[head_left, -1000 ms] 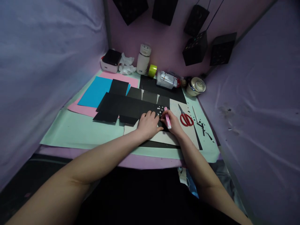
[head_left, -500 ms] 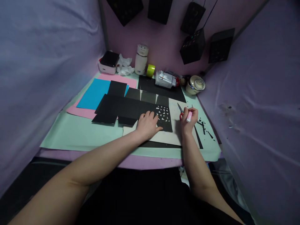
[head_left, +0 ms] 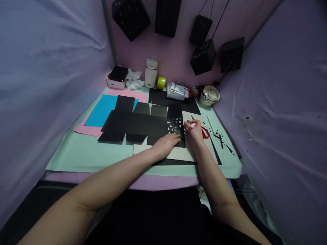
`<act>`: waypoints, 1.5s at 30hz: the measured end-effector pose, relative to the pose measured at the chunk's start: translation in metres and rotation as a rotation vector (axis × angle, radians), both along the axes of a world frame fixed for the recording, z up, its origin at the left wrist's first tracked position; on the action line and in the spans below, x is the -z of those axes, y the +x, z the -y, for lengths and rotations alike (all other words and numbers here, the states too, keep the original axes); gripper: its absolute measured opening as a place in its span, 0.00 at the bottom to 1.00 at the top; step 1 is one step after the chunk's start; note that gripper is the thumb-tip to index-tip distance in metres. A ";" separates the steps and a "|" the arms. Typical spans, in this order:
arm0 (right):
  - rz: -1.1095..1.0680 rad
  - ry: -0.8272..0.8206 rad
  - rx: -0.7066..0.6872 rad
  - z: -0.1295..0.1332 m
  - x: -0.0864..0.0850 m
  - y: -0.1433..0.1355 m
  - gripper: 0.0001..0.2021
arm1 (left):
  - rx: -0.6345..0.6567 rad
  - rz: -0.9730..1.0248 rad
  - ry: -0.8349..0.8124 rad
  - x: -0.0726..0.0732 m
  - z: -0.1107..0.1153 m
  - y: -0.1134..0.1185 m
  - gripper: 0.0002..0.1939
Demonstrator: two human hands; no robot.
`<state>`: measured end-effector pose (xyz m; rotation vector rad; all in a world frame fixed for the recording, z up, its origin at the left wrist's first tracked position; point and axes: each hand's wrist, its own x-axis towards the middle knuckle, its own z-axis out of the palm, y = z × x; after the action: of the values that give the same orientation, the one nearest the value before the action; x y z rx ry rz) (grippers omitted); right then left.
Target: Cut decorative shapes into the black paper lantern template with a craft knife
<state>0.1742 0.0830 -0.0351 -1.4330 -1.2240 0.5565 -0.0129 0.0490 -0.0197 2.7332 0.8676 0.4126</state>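
Head view: which way does the card [head_left: 133, 124] point?

"Its long axis runs left to right across the green tabletop [head_left: 76, 149], the right end slightly nearer the person and over a pale board [head_left: 182, 154]."

"And the hands?"

"The left hand [head_left: 166, 145] lies palm down on the card's near right part, fingers straight, together and pointing right; it grips nothing. The right hand [head_left: 194, 131] is curled closed around a pink tool [head_left: 193, 125], just beside the card's right edge. The tool's far tip is hidden. The left forearm [head_left: 114, 173] slants in low; the right forearm [head_left: 213, 173] rises more steeply."

"Materials?"

"The card is matte black, with squarish tabs, V-shaped notches and small triangular holes [head_left: 174, 126] near its right end. Red-handled scissors [head_left: 206, 132] lie just right of the right hand, dark scraps [head_left: 221, 141] farther right."
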 end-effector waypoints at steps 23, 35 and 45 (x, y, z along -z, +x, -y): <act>-0.109 0.254 0.073 0.016 -0.026 -0.005 0.15 | 0.459 0.196 0.118 -0.010 0.024 0.004 0.16; -0.107 0.291 0.120 0.011 -0.017 -0.002 0.16 | 0.178 0.186 0.161 -0.013 0.021 0.000 0.14; -0.196 0.347 0.190 0.020 -0.024 -0.008 0.11 | 0.277 0.063 0.143 -0.013 0.017 -0.001 0.17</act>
<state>0.1663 0.0630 -0.0116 -1.1551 -0.9624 0.3260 -0.0135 0.0318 -0.0069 2.8963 0.4487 0.5174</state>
